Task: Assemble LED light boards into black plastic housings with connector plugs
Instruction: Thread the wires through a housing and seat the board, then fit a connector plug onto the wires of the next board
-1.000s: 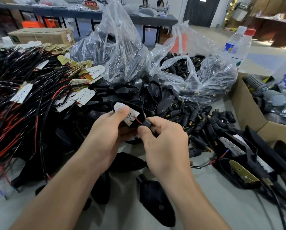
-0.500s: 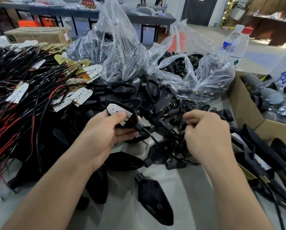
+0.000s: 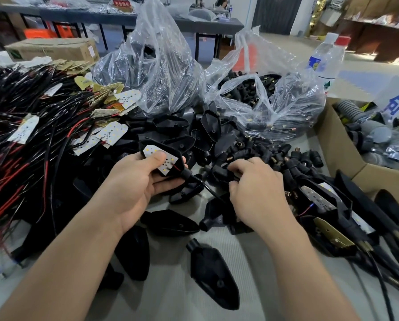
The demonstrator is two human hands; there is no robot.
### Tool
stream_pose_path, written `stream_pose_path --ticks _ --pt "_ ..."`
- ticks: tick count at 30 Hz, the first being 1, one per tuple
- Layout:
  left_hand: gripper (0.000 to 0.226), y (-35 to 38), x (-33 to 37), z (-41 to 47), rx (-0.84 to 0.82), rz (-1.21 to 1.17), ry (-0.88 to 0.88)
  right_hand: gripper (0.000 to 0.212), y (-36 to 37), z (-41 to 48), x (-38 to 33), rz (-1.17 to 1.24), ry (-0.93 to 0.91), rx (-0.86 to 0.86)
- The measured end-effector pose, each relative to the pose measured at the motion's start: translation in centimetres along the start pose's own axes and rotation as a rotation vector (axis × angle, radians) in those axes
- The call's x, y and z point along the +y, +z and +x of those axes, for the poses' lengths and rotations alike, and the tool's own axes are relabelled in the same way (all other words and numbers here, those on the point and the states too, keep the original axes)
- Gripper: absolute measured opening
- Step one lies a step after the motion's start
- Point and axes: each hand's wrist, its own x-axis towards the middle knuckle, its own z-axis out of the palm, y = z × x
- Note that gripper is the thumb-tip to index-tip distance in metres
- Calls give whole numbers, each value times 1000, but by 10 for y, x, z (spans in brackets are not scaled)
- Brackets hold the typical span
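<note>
Since a moment ago, my right hand (image 3: 261, 188) has slid a little back toward my left hand (image 3: 133, 184). Its fingers now curl round a black connector plug (image 3: 219, 173) at the edge of the plug pile (image 3: 275, 156). My left hand grips the black housing (image 3: 183, 161), and its thumb presses on the white LED board (image 3: 168, 163) sitting inside. A black wire (image 3: 207, 188) runs from the housing toward my right hand, above the tabletop (image 3: 170, 286).

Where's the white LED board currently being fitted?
Head view, centre-left: the white LED board sits in the black plastic housing gripped by the left hand, thumb on top.
</note>
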Motion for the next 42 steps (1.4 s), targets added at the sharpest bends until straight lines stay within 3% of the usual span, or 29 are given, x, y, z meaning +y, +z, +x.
stream_pose_path --ticks 4,8,13,17,20,24,26,29,32,34,39,42 --pt "25 0 1 0 5 -17 18 33 1 1 -5 58 -7 5" --pt "22 3 1 -1 28 -24 10 58 -1 -1 -7 28 -56 22" --pt "19 3 3 0 66 -55 17 33 1 -2 -8 25 -75 39" --pt "19 1 7 1 106 -132 33 25 -2 -3 -8 357 72 222" --pt "21 -3 12 3 161 -242 66 26 -14 -6 -10 648 121 251" --pt "17 -10 21 4 244 -402 92 25 -25 -18 -24 888 42 297" --pt "15 -12 25 5 285 -473 103 19 -30 -22 -30 1144 18 293" --pt "15 -15 29 5 323 -543 111 24 -32 -23 -35 1568 121 -48" --pt "19 -15 30 4 327 -580 104 22 -26 -25 -38 1558 148 -588" --pt "21 -14 30 3 296 -564 94 22 -18 -24 -41 1660 186 -685" --pt "15 -14 30 0 239 -440 54 20 -14 -12 -37 2184 358 -472" --pt "12 -19 30 0 275 -357 80 18 -24 -7 -22 2288 423 -238"
